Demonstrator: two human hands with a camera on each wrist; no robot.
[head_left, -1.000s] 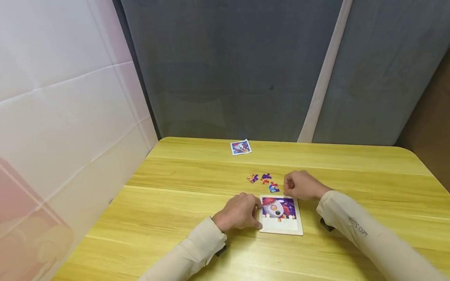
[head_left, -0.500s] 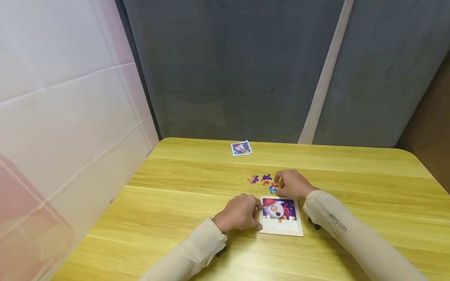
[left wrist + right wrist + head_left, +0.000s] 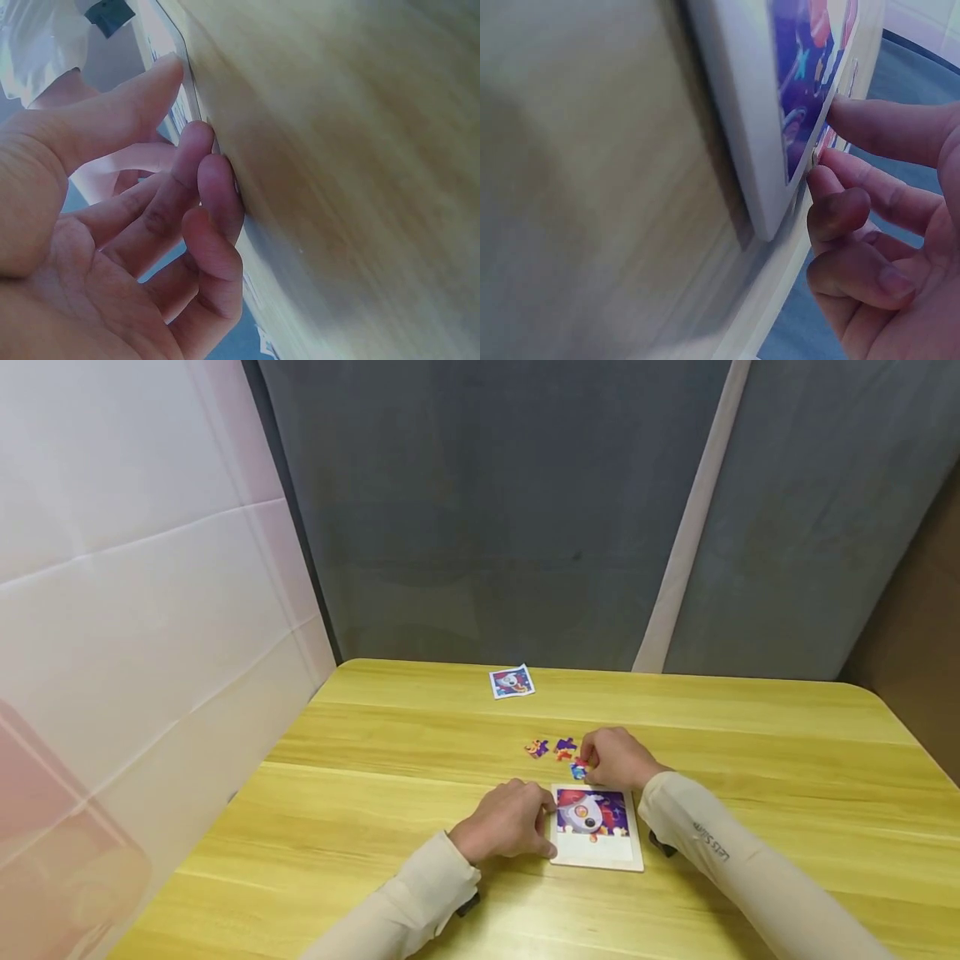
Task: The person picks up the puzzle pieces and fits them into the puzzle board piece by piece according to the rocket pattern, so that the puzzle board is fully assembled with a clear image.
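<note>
Your puzzle board [image 3: 597, 853] lies near you on the tabletop [image 3: 750, 727], and by the look of it the job is a good half done: the upper part of the rocket picture is filled in, while the near strip of the board is bare and pale. Your left hand [image 3: 506, 821] rests at the board's left edge, fingers [image 3: 196, 161] curled loosely with their tips against the frame, steadying it and grasping nothing. Just beyond the board's far edge, your right hand [image 3: 617, 758] is knuckles-up, its fingers bent and its grip pinching the loose piece [image 3: 577, 768] nearest the board; the wrist view is too blurred to confirm more. Two more loose pieces [image 3: 551, 748] lie just to the left of that hand, waiting to go in. Far off near the back edge sits the reference picture [image 3: 512, 682].
</note>
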